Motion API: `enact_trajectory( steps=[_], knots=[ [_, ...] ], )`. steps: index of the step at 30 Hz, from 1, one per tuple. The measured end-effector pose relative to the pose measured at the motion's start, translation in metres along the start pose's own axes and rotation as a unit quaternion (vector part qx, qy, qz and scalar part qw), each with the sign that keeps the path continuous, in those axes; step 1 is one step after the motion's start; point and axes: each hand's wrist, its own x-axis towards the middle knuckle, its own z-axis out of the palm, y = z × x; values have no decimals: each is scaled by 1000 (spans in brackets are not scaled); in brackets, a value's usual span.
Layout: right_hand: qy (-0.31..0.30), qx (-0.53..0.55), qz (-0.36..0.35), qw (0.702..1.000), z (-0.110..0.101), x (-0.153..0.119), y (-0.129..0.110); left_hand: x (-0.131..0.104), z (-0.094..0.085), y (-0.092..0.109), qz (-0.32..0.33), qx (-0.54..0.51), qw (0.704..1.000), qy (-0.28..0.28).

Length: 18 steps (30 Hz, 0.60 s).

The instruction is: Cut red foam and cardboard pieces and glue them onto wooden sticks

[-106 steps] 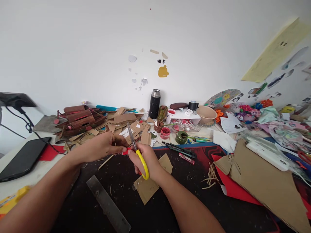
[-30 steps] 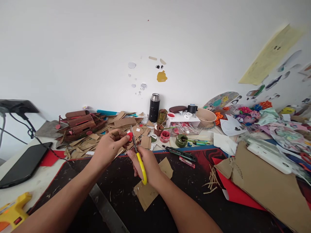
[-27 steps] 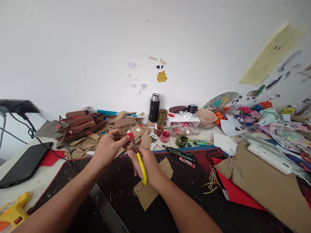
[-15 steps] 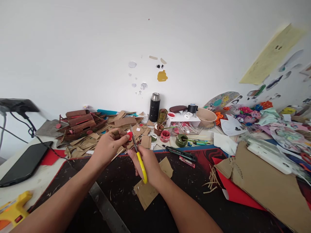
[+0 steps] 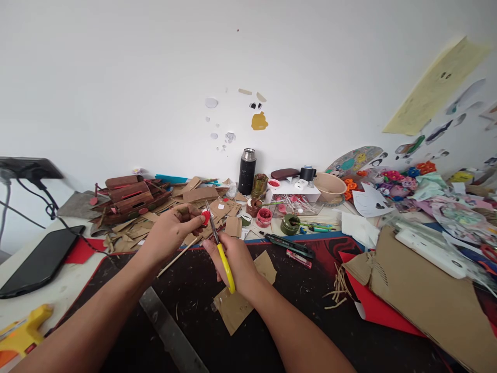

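Red paper scrap (image 5: 205, 219), now higher

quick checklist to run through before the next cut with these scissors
1. Scissors in the right hand: ok, held by the yellow handle, blades pointing away from the person.
2. Red piece held: ok, pinched in the fingertips of the left hand.
3. Left fingertips well away from the blades: not ok, they are close beside them.
4. Red piece between the blades: cannot tell from this angle.
5. Ruler out of both hands' way: ok, lying on the dark mat, apart from them.
6. Utility knife blade retracted: cannot tell, too small.
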Motion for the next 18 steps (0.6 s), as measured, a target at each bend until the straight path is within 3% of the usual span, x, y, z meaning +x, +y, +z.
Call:
enact_trajectory(
  steps=[18],
  knots=[
    [-8,40,6,999,0,-1,-2,1,-2,1,-10,0,1000,-6]
  ],
)
